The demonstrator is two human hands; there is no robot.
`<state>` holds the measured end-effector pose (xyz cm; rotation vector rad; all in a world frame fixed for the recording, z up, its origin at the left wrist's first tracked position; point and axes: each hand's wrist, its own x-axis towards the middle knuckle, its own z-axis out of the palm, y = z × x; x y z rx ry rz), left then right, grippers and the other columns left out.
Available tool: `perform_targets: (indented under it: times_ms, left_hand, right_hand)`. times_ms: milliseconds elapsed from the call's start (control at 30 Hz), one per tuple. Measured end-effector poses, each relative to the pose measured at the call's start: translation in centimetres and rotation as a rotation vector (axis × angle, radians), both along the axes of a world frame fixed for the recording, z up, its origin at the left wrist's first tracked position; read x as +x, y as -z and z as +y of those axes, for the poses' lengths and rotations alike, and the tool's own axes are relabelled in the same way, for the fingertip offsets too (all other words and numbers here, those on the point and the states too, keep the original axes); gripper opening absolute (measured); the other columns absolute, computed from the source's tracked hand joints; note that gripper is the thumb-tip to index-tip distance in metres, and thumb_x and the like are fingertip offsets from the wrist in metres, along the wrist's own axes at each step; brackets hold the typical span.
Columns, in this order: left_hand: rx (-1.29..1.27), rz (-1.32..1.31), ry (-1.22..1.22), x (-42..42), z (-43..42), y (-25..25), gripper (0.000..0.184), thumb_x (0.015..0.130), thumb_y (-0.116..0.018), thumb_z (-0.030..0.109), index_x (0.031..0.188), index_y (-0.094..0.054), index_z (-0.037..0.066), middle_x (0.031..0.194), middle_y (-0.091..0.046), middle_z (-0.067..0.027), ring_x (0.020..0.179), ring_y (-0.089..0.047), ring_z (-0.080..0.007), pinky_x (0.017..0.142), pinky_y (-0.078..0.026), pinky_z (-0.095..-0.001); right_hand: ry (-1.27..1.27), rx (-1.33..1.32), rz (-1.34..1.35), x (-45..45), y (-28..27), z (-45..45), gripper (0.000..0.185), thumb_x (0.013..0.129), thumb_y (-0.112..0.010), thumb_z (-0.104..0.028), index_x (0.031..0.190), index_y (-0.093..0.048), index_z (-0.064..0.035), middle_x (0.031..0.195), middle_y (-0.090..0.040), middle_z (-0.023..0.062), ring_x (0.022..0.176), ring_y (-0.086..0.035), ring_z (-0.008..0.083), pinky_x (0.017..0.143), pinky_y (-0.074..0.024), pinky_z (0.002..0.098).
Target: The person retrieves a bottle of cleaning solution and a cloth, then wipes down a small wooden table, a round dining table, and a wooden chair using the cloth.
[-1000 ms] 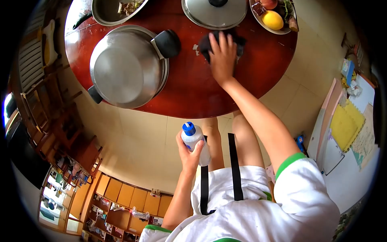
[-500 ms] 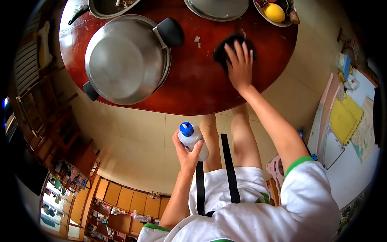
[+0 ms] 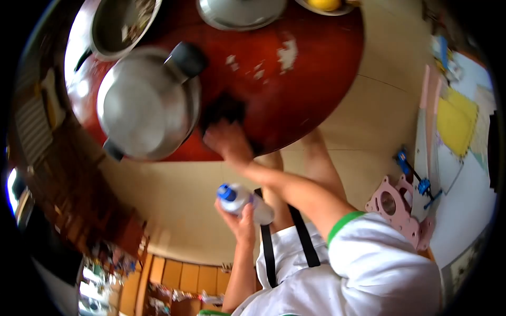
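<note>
My left hand point(image 3: 240, 226) is wrapped round a white squeeze bottle point(image 3: 255, 205) with a blue cap, held tilted in front of the table's near edge. On the reddish-brown table point(image 3: 305, 89), my right hand point(image 3: 227, 141) is on a dark cloth point(image 3: 224, 108); both are smeared by motion, so the fingers' exact hold is unclear. Just left of the cloth sits a large steel pot point(image 3: 137, 113) with black handles. Whitish patches point(image 3: 287, 53) mark the tabletop farther back.
A pan point(image 3: 99, 31) with food in it stands at the back left. A metal lid point(image 3: 242, 13) and a bowl point(image 3: 337, 10) holding a yellow fruit point(image 3: 324, 4) are at the far edge. A pink plastic piece point(image 3: 392, 205) stands at the right.
My right hand has swept the dark cloth left and nearer to me, towards the pot. Whitish patches now show where it was. The bottle stays in my left hand, tilted more; the view has shifted.
</note>
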<state>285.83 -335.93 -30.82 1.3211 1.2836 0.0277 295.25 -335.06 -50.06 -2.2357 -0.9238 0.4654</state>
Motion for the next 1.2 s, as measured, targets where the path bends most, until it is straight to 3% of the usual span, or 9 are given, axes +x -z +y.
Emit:
perform_targets:
  times_ms: [100, 200, 300, 467, 533, 733, 933, 1067, 1200]
  left_hand:
    - [0.053, -0.033, 0.021, 0.8, 0.7, -0.2, 0.074, 0.083, -0.071, 0.024, 0.14, -0.027, 0.007, 0.123, -0.045, -0.0087, 0.111, -0.048, -0.021, 0.096, -0.041, -0.0349]
    - [0.095, -0.027, 0.1, 2.2, 1.0, -0.3, 0.071, 0.086, -0.068, 0.028, 0.14, -0.027, 0.007, 0.123, -0.045, -0.0082, 0.111, -0.046, -0.0204, 0.099, -0.037, -0.0359]
    - [0.104, -0.026, 0.178, 3.8, 0.7, -0.3, 0.071, 0.087, -0.068, 0.029, 0.141, -0.026, 0.007, 0.124, -0.045, -0.0083, 0.113, -0.044, -0.0205, 0.101, -0.035, -0.0369]
    - [0.01, -0.079, 0.302, 6.6, -1.3, 0.0, 0.08, 0.086, -0.071, 0.033, 0.144, -0.021, 0.009, 0.127, -0.045, -0.0094, 0.118, -0.043, -0.0221, 0.103, -0.033, -0.0381]
    - [0.0, -0.085, 0.272, 7.6, -2.2, 0.7, 0.081, 0.077, -0.078, 0.029, 0.137, -0.028, 0.006, 0.121, -0.043, -0.0091, 0.111, -0.048, -0.0213, 0.098, -0.04, -0.0378]
    - [0.119, -0.172, 0.296, 10.4, -2.1, 2.9, 0.078, 0.076, -0.078, 0.017, 0.134, -0.026, 0.01, 0.123, -0.043, -0.0122, 0.114, -0.048, -0.0247, 0.099, -0.04, -0.0407]
    - [0.222, -0.323, 0.183, 15.7, 0.1, 3.4, 0.074, 0.08, -0.072, 0.004, 0.137, -0.025, 0.01, 0.129, -0.046, -0.0165, 0.12, -0.048, -0.0293, 0.103, -0.04, -0.0453]
    - [0.28, -0.277, 0.206, 17.2, 0.8, 3.2, 0.069, 0.081, -0.07, 0.001, 0.135, -0.027, 0.01, 0.133, -0.044, -0.0155, 0.123, -0.045, -0.0283, 0.103, -0.041, -0.0448]
    - [0.385, -0.187, 0.286, 17.1, 0.4, 3.8, 0.061, 0.086, -0.067, 0.004, 0.136, -0.032, 0.008, 0.136, -0.044, -0.0123, 0.123, -0.043, -0.0256, 0.104, -0.039, -0.0409]
  right_hand:
    - [-0.265, 0.044, -0.224, -1.7, 2.0, -2.1, 0.043, 0.084, -0.054, -0.019, 0.127, -0.056, -0.0182, 0.141, -0.046, 0.0073, 0.134, -0.038, 0.0308, 0.112, -0.0267, 0.0491]
    - [-0.461, 0.16, -0.091, 5.7, 1.2, -4.3, 0.034, 0.084, -0.054, -0.009, 0.116, -0.062, -0.0136, 0.142, -0.046, 0.0061, 0.133, -0.038, 0.0287, 0.115, -0.0257, 0.0444]
    - [-0.014, 0.093, -0.231, 14.8, 0.4, -9.7, 0.038, 0.079, -0.053, -0.003, 0.115, -0.062, -0.0112, 0.128, -0.054, 0.0094, 0.127, -0.044, 0.0303, 0.11, -0.0303, 0.046]
    - [0.516, -0.152, -0.495, 28.2, 0.1, -20.1, 0.038, 0.082, -0.053, -0.007, 0.12, -0.058, -0.0045, 0.131, -0.05, 0.0145, 0.121, -0.046, 0.0362, 0.102, -0.0365, 0.0469]
    - [0.724, -0.214, -0.63, 32.1, 2.1, -22.1, 0.033, 0.089, -0.054, -0.009, 0.121, -0.056, -0.0037, 0.134, -0.047, 0.0166, 0.122, -0.044, 0.04, 0.104, -0.0357, 0.0482]
    - [0.96, -0.236, -0.438, 22.0, 0.9, -17.7, 0.039, 0.091, -0.054, -0.01, 0.13, -0.049, -0.0042, 0.142, -0.039, 0.0187, 0.128, -0.037, 0.0434, 0.107, -0.0308, 0.0542]
    - [0.457, -0.309, 0.023, 0.2, -1.7, -13.4, 0.048, 0.083, -0.05, -0.01, 0.128, -0.058, -0.0233, 0.143, -0.042, 0.0087, 0.129, -0.039, 0.0385, 0.105, -0.0333, 0.0543]
    - [0.349, -0.327, 0.134, 4.6, -1.5, -16.4, 0.059, 0.077, -0.065, -0.019, 0.134, -0.052, -0.0254, 0.148, -0.035, 0.0104, 0.131, -0.035, 0.0407, 0.103, -0.0297, 0.061]
    - [0.766, -0.211, -0.263, 20.1, -0.2, -19.6, 0.054, 0.084, -0.065, -0.024, 0.135, -0.05, -0.0222, 0.149, -0.031, 0.0153, 0.132, -0.031, 0.0468, 0.105, -0.025, 0.0646]
